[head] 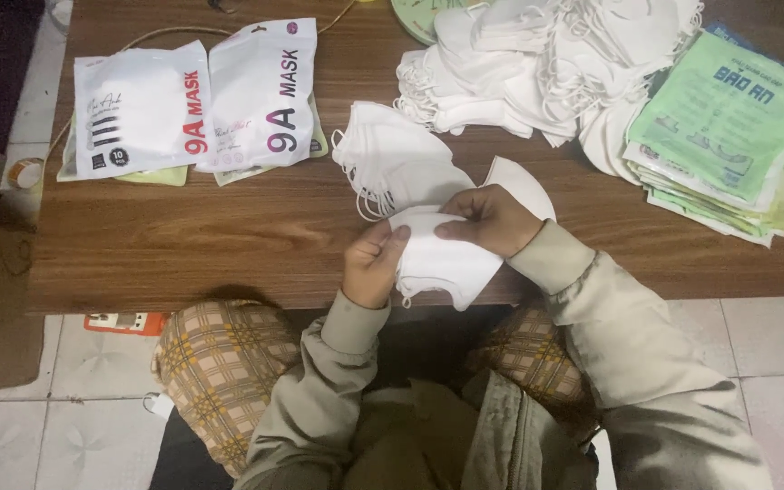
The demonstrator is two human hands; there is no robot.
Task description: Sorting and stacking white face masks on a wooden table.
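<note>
Both my hands hold a small stack of folded white face masks [442, 263] above the near edge of the wooden table [229, 236]. My left hand [372, 265] grips the stack's left side, thumb on top. My right hand [490, 218] pinches the top mask from above. Just beyond them a second bunch of white masks [390, 156] lies on the table with its ear loops showing.
A large heap of loose white masks [546, 63] fills the far middle. A stack of green printed pouches [728, 127] lies at right. Two white mask packets [197, 104] lie at left on other pouches. Plaid-trousered knees and tiled floor are below.
</note>
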